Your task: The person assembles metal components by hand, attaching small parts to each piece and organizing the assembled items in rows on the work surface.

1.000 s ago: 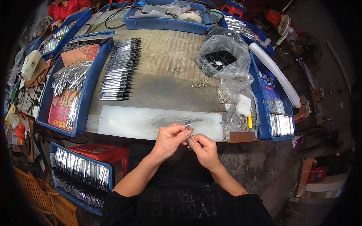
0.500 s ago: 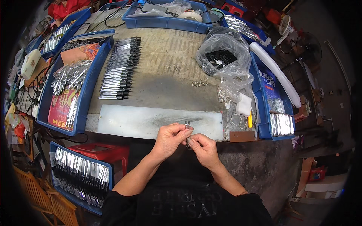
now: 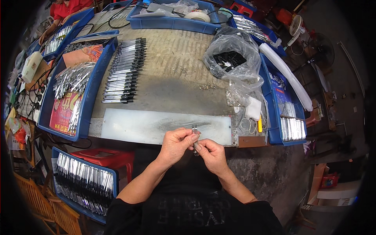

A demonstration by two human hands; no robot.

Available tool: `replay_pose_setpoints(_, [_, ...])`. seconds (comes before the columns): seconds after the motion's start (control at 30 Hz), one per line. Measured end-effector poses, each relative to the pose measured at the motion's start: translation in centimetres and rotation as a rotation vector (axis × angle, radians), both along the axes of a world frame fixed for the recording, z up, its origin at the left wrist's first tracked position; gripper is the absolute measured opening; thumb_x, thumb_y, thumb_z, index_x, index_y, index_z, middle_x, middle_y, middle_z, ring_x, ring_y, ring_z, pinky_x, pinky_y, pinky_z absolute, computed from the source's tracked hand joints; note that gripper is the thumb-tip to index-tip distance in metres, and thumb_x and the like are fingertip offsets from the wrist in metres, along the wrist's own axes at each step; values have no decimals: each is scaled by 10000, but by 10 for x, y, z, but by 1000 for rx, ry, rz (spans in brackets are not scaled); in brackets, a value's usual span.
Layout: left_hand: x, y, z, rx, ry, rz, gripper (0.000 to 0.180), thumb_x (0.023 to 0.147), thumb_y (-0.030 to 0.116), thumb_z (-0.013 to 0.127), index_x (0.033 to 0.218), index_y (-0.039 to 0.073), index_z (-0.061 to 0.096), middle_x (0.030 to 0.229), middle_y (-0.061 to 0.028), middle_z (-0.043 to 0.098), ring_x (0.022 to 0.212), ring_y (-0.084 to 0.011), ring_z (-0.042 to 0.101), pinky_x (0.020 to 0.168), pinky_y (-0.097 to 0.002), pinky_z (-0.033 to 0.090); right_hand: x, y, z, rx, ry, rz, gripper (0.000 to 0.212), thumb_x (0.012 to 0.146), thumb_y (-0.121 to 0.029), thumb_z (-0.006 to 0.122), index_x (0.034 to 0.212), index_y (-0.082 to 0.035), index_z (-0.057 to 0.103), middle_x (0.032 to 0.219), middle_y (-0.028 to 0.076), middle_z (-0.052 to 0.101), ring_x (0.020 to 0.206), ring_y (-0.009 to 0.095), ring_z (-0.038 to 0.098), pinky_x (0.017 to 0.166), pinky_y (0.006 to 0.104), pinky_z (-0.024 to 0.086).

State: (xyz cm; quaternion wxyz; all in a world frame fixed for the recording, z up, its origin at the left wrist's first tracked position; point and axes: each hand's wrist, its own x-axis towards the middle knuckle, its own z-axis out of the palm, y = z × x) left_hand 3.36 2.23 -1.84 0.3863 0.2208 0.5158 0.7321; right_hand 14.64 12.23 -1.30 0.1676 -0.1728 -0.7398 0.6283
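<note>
My left hand (image 3: 174,145) and my right hand (image 3: 212,155) meet in front of my body, just over the near edge of the table. Between them is a slim silver piece (image 3: 194,128), pinched by the thumb and fingers of both hands. Its upper end pokes out above my left thumb, and a bit of the lower end shows under the fingers. Its middle is covered, so its exact kind does not show. Beneath and beyond my hands lies a long whitish board (image 3: 129,125) with dark smudges. Farther left, slim silver pieces with black ends (image 3: 124,70) lie in a neat column.
Blue trays of silver pieces stand left (image 3: 84,111), right (image 3: 275,129) and below the table (image 3: 114,184). A clear bag (image 3: 213,64) holds black parts; small metal bits (image 3: 207,86) lie nearby. A yellow-handled tool (image 3: 259,124) rests at right. Another person's red sleeve (image 3: 68,8) shows top left.
My hands and the silver piece stay almost in place. At the upper left, the other person's arm has come into view, reaching down beside a blue tray.
</note>
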Motion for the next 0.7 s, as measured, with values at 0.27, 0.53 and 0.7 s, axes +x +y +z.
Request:
replay_pose_setpoints(0.27, [1,-1,-1,-12,-13,0,190,839,105,602,935,-56,632,810,-64,565,664,-77,538,551,-185,459,1,0,-1,-19,-14,7,133,859,-100,567,849,20,622,707,29,592,628,59,510,555,213,415])
replay_pose_setpoints(0.53, [-1,1,3,-35,25,-27,181,840,121,605,889,-51,636,765,-52,565,620,-69,527,534,-186,445,0,1,1,-22,-23,24,130,860,-95,559,849,16,626,715,34,600,624,68,518,561,214,426])
replay_pose_setpoints(0.7, [-2,0,2,-53,56,-31,183,842,143,607,814,-36,635,704,-26,555,588,-58,513,512,-189,428,-2,-1,2,-43,-28,42,129,861,-91,553,851,16,626,722,39,608,625,69,521,568,217,435])
